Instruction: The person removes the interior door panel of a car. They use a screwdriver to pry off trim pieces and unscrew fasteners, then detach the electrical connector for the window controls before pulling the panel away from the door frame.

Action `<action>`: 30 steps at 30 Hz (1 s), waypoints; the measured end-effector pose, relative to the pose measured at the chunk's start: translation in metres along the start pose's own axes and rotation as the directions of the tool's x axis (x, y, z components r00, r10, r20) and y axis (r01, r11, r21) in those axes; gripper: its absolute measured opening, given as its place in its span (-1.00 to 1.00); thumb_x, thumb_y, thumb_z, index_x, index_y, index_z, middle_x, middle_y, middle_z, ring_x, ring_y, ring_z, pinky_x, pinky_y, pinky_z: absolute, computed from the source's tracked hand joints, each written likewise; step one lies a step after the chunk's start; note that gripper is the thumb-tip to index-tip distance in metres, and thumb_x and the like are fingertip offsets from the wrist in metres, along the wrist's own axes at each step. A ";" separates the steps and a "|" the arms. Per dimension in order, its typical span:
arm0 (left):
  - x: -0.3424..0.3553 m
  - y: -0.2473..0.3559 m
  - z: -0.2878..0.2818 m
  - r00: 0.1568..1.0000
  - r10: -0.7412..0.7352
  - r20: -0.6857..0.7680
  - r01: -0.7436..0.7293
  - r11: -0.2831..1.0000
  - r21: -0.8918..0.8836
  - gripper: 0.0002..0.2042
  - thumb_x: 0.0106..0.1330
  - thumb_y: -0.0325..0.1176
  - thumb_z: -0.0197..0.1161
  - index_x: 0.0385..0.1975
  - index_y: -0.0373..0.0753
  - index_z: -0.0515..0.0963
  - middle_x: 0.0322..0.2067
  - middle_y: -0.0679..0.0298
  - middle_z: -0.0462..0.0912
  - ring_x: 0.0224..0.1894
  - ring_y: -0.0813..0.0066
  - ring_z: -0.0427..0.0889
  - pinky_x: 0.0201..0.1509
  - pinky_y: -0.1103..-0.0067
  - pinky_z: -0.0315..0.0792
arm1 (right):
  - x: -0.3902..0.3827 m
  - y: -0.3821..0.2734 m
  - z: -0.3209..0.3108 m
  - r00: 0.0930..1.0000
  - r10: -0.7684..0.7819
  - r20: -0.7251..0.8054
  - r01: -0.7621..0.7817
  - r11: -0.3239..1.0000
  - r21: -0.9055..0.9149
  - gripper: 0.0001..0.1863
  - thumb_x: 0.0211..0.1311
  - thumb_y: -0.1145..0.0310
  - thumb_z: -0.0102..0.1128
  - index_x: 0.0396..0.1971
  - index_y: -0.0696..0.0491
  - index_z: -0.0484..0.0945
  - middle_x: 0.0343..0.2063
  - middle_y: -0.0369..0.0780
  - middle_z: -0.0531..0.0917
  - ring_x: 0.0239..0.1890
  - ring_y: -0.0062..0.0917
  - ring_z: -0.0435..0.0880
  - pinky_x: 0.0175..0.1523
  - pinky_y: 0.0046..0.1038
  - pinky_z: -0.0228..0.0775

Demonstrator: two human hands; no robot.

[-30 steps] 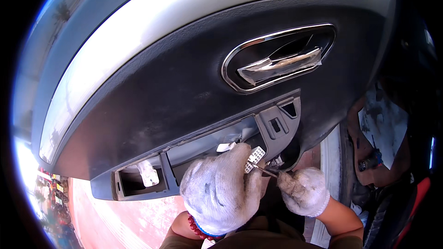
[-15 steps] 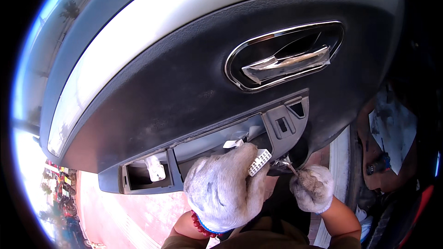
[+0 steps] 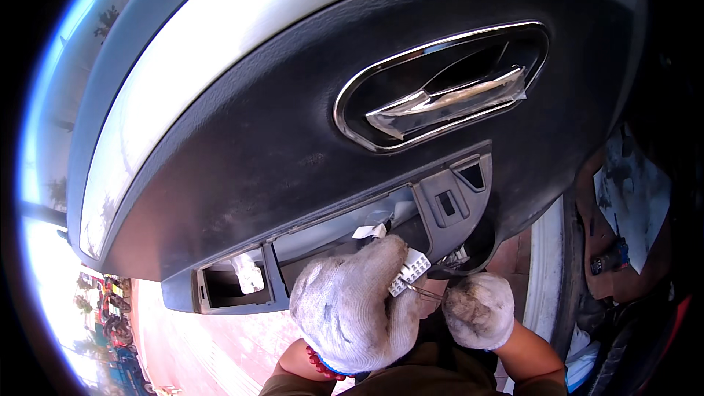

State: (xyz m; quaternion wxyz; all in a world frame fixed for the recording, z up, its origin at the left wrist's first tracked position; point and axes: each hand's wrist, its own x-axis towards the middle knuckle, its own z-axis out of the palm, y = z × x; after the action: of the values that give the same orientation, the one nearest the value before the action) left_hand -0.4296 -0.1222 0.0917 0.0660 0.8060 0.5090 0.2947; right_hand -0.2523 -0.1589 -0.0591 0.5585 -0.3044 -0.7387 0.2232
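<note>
- White plug (image 3: 411, 273): a block with rows of small square holes, at the inner side of your left glove, below the armrest opening; the face with the holes is tilted up and to the right.
- Your left hand (image 3: 352, 306): gloved, pinching the plug between thumb and fingers; back of the glove up, smudged grey.
- Thin metal tool (image 3: 425, 293): spans the gap between plug and right glove, its tip at the plug's lower end; whether it sits inside a hole, cannot tell.
- Your right hand (image 3: 479, 311): gloved, fingers closed in a fist around the tool's other end; dark stain on the knuckles.
- Red bead bracelet (image 3: 323, 364): on your left wrist, just below the glove's cuff.
- White tag (image 3: 369, 232): just above your left glove, at the armrest opening.
- Grey switch plate (image 3: 447, 209): up and right of the plug, with a rectangular slot and a corner hole.
- Small pocket (image 3: 277, 295): left end of the armrest, a crumpled white strip (image 3: 249, 274) hanging in it.
- Door handle (image 3: 451, 100): higher on the dark door panel (image 3: 271, 169), chrome-ringed, its lever wrapped in clear film.
- Pink paving (image 3: 194, 341): below the door, left of you.
</note>
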 end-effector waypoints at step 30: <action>0.001 -0.002 -0.003 0.993 0.117 -0.029 -0.116 0.992 0.054 -0.83 0.08 -0.26 0.42 -0.41 -0.11 0.57 -0.62 0.19 0.60 -0.59 0.10 0.64 -0.49 0.30 0.48 | -0.015 -0.003 0.013 0.993 -0.095 -0.070 0.079 0.975 -0.206 -0.60 -0.18 0.41 0.38 -0.20 0.03 0.77 -0.45 -0.32 0.67 -0.56 -0.45 0.61 -0.49 -0.41 0.40</action>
State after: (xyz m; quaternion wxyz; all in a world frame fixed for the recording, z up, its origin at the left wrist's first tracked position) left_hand -0.4320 -0.1208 0.0935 0.0193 0.8310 0.4697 0.2975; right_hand -0.2627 -0.1711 -0.0712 0.5627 -0.3359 -0.7473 0.1096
